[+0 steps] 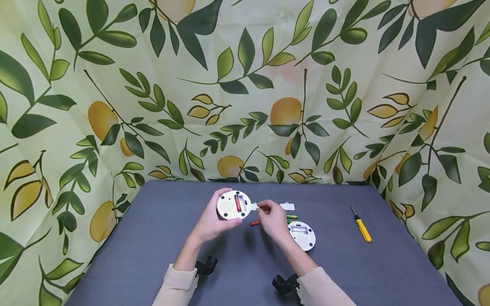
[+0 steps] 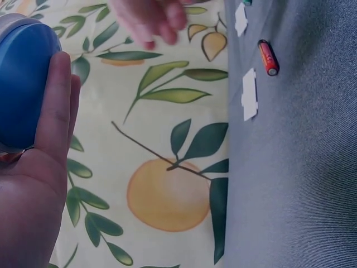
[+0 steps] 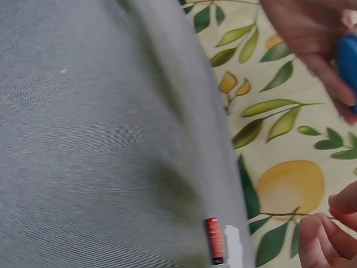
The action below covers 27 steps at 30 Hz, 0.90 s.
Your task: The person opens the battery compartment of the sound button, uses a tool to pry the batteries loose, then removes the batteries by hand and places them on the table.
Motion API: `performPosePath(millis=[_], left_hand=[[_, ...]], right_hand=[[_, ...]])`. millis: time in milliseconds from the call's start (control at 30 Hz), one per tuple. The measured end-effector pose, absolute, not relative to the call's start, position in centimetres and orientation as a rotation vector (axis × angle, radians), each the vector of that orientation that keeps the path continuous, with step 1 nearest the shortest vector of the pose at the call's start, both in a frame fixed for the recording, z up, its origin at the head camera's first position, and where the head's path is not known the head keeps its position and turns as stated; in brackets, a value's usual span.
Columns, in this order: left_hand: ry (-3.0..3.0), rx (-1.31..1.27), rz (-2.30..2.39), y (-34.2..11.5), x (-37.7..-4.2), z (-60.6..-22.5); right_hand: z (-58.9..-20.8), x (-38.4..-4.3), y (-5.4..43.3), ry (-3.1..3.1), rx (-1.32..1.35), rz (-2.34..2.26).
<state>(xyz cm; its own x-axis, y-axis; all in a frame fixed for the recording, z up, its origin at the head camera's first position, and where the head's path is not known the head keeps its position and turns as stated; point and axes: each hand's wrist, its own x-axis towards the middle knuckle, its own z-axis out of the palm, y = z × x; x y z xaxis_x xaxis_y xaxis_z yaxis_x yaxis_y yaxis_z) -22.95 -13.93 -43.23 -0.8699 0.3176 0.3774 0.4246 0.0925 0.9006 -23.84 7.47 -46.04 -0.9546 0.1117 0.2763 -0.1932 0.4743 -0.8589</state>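
My left hand (image 1: 212,221) grips a round white-and-blue battery device (image 1: 227,207), tilted so that its white back faces the head camera. One red battery (image 1: 238,203) lies in its uncovered compartment, and the slot beside it looks vacant. In the left wrist view the fingers lie along the device's blue side (image 2: 25,84). To the right of the device hovers my right hand (image 1: 274,219), fingers loosely bent, with nothing visible between thumb and fingertips in the right wrist view. Below it on the table are a loose red battery (image 1: 255,223) and a white battery cover (image 1: 254,206).
A second round white device (image 1: 302,236) lies back up, its compartment uncovered, beside my right wrist. Behind it are green batteries (image 1: 292,216) and another white cover (image 1: 287,206). A yellow-handled screwdriver (image 1: 362,228) lies farther right on the grey table (image 1: 329,272). Patterned cloth hangs behind.
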Motion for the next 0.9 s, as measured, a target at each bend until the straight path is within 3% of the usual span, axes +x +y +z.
performPosePath(millis=[900], left_hand=[[-2.323, -0.818, -1.944, -12.8, -22.6, -43.4]], right_hand=[[-38.8, -22.7, 9.6, -2.389, 0.731, 1.437]])
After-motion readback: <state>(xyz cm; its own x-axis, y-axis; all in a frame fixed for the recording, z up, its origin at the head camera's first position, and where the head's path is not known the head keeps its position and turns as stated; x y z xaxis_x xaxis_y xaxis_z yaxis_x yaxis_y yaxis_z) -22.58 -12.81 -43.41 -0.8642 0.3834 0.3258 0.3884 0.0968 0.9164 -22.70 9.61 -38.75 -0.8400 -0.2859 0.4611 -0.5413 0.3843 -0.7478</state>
